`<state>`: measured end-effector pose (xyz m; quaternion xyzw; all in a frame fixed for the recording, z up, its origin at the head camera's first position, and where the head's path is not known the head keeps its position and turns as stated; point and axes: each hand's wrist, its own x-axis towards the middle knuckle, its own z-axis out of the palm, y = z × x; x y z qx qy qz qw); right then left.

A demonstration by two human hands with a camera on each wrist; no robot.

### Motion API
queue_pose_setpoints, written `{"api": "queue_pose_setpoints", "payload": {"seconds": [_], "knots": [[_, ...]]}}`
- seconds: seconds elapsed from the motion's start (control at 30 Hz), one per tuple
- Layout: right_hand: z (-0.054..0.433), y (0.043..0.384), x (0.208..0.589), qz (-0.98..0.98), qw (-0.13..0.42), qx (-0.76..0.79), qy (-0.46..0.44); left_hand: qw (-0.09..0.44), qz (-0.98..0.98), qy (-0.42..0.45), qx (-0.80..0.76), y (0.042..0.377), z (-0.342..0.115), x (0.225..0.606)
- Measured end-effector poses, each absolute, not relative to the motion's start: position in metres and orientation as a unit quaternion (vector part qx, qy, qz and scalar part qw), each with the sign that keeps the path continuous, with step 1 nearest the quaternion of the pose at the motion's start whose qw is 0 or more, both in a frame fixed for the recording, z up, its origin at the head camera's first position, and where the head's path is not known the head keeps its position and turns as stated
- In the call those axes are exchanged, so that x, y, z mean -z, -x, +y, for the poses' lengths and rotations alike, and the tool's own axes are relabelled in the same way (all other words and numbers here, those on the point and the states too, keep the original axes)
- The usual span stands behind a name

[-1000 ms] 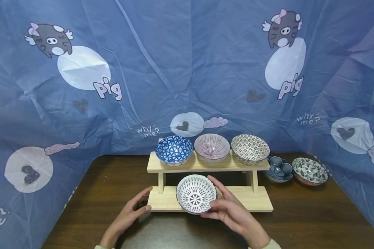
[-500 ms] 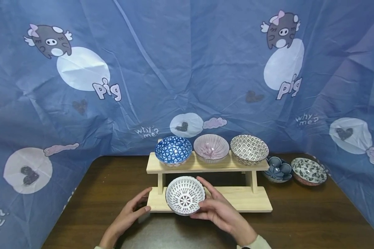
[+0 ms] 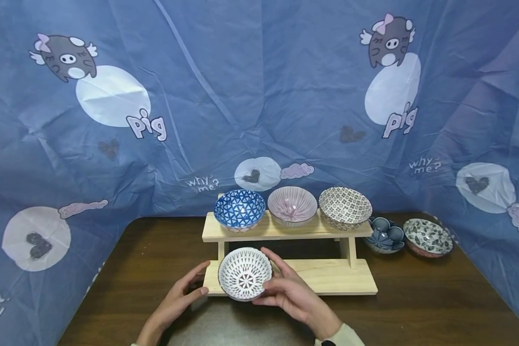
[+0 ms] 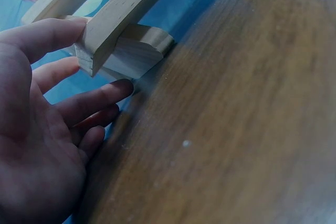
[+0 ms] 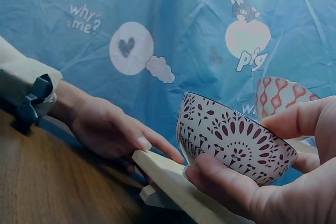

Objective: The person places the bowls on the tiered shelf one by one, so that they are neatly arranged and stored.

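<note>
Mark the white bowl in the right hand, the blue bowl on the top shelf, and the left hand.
White bowl [image 3: 244, 273]: head view, on its patterned inside.
Blue bowl [image 3: 240, 208]: head view, on its inside.
Left hand [image 4: 43, 127]: left wrist view, on the palm.

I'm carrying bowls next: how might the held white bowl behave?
The white bowl looks ceramic, so likely stiff and fragile. Flaring outward, it may tip if pushed; the right hand grips one side only, so it might tilt.
</note>
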<state>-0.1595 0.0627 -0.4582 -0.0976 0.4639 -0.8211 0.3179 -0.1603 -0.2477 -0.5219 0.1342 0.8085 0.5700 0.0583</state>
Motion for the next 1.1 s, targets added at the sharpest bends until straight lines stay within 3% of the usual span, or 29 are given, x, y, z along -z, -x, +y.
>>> {"api": "queue_pose_setpoints", "payload": {"seconds": [1.1], "knots": [[0.051, 0.166, 0.468, 0.477, 0.298, 0.822, 0.093, 0.068, 0.807, -0.127, -0.572, 0.160, -0.247, 0.519]]}}
